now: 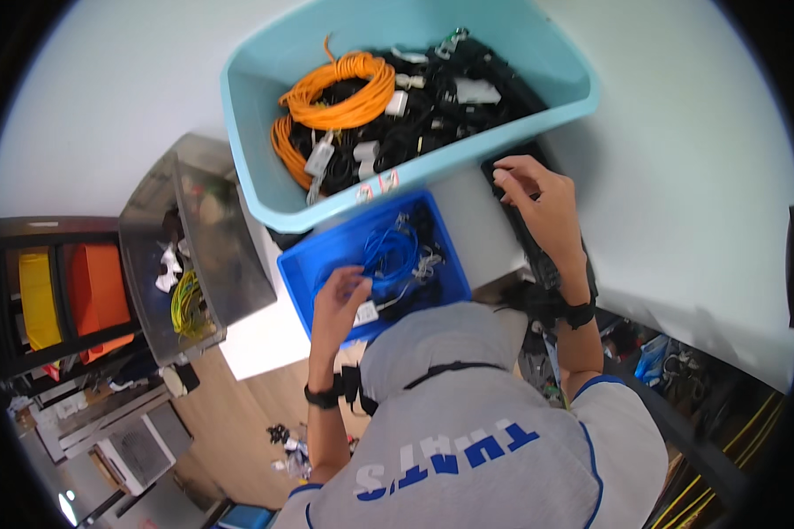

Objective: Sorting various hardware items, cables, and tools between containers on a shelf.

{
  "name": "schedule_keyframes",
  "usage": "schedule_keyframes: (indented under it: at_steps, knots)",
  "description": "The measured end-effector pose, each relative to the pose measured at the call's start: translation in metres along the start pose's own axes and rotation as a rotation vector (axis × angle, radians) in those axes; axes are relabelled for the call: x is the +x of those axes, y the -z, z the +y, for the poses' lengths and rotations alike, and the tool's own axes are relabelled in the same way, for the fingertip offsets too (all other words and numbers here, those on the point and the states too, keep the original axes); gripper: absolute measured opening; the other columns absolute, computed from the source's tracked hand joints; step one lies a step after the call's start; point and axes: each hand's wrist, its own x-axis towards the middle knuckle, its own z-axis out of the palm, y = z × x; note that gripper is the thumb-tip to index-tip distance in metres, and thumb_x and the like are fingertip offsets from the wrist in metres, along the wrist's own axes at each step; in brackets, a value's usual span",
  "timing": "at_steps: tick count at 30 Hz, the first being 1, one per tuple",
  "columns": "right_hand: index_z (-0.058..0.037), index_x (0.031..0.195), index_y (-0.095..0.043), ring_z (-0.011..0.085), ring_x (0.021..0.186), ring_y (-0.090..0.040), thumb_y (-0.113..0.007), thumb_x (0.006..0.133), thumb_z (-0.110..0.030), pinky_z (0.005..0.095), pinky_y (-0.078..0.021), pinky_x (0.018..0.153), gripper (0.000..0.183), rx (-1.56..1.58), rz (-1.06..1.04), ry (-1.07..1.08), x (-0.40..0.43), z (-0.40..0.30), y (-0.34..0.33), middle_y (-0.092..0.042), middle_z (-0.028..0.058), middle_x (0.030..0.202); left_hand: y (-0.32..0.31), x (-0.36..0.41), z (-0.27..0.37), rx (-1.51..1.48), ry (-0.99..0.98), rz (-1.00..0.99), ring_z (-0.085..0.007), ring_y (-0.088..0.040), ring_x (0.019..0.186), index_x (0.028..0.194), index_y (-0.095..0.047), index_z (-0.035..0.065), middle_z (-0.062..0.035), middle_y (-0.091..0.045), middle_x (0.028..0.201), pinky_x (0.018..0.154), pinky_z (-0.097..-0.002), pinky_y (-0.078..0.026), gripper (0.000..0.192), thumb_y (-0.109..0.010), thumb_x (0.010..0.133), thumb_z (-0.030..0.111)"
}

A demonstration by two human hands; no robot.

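My left hand [339, 299] is over the left part of a blue plastic bin [294, 263], its fingers loosely curled. Blue cable shows on both sides of it, and whether the fingers hold any is unclear. Inside the bin lie a coil of blue cable [393, 254], white cable [427, 262] and a white adapter with a label [365, 313]. My right hand [544, 203] is raised over a long black object [528, 246], thumb and fingers slightly apart with nothing visible between them. Beyond both hands stands a large light-blue plastic tub [410, 168] of cables and adapters.
Orange cable [344, 99] lies coiled among black cables in the tub. To the left, a translucent grey plastic box [228, 264] holds yellow-green cable [186, 304]. Small items [294, 453] lie on the wooden floor. Shelving with cables [678, 377] is at lower right.
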Motion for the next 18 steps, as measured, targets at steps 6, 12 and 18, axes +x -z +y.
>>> schedule_keyframes:
  at_steps: [6,12,18]
  knots:
    - [-0.0003,0.120,-0.069,0.0202,0.077,-0.074,-0.072,0.098,-0.019,0.0299,-0.0579,0.073,0.029,-0.183,-0.371,-0.118,-0.046,0.047,-0.026,-0.076,0.0151,0.090,-0.007,0.027,-0.076,0.346,-0.047,-0.001,-0.0218,-0.074,0.086,0.119,-0.068,-0.0003,-0.0157,-0.077,0.103,0.072,-0.0333,-0.056,0.036,-0.078,0.093,0.024]
    - [-0.0026,0.128,-0.065,0.0333,0.088,-0.075,-0.072,0.098,-0.031,0.0396,-0.0586,0.080,0.042,-0.251,-0.537,-0.236,-0.082,0.061,-0.035,-0.076,0.0216,0.101,-0.029,0.037,-0.144,0.650,-0.175,-0.204,-0.0425,-0.071,0.091,0.115,-0.070,0.0023,-0.0216,-0.074,0.100,0.078,-0.0487,-0.056,0.035,-0.078,0.087,0.023]
    - [-0.0018,0.130,-0.063,0.0378,0.096,-0.074,-0.071,0.097,-0.037,0.0420,-0.0573,0.085,0.049,-0.407,-0.519,-0.262,-0.107,0.074,-0.032,-0.075,0.0249,0.104,-0.073,0.039,-0.153,0.791,-0.107,-0.487,-0.0406,-0.070,0.102,0.115,-0.072,0.0027,-0.0227,-0.072,0.109,0.084,-0.0479,-0.057,0.035,-0.078,0.087,0.024]
